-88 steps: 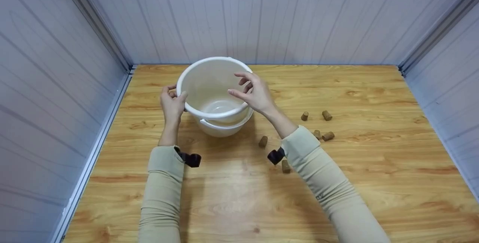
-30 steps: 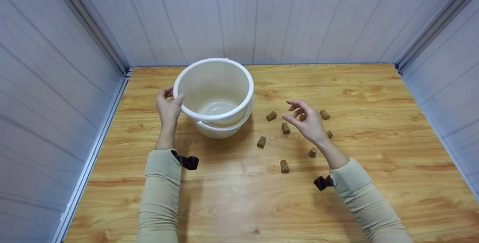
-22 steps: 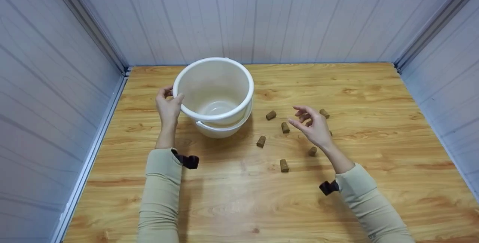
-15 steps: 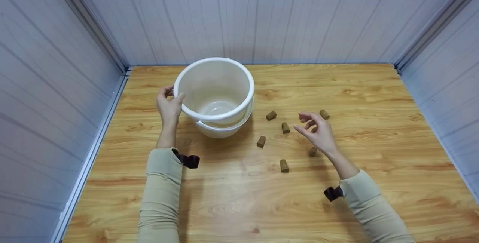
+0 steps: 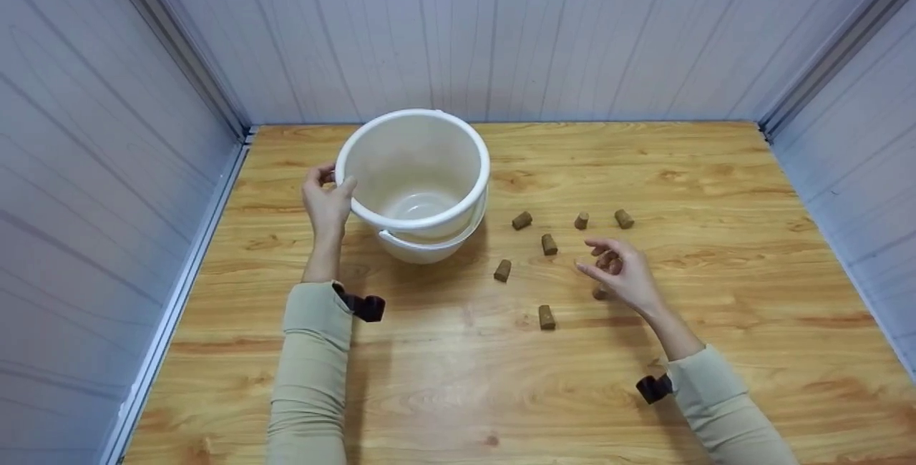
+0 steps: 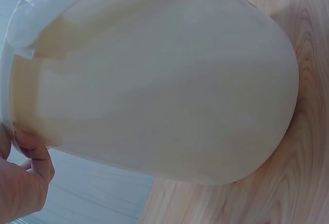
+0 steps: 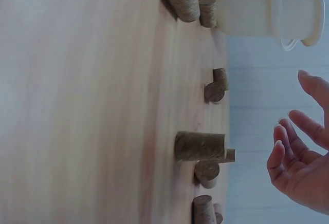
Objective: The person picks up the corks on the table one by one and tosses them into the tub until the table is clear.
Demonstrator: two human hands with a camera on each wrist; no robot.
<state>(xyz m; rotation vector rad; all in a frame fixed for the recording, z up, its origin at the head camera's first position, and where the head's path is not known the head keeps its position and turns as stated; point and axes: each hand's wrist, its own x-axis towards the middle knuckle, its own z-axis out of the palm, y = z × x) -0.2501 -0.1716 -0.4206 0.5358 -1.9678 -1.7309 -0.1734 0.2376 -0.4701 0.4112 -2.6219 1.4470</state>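
While your left hand (image 5: 326, 211) grips the white bucket (image 5: 415, 161) by its rim (image 5: 416, 224), likely to steady it, your right hand (image 5: 628, 277) hovers relaxed and empty above scattered corks (image 5: 549, 244).

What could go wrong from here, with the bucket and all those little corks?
The right hand, open and low among the corks, might nudge one and send it rolling, since they lie loose on the table. The left hand pinches the bucket on one side of its rim, so a tug there could shift or tip it.
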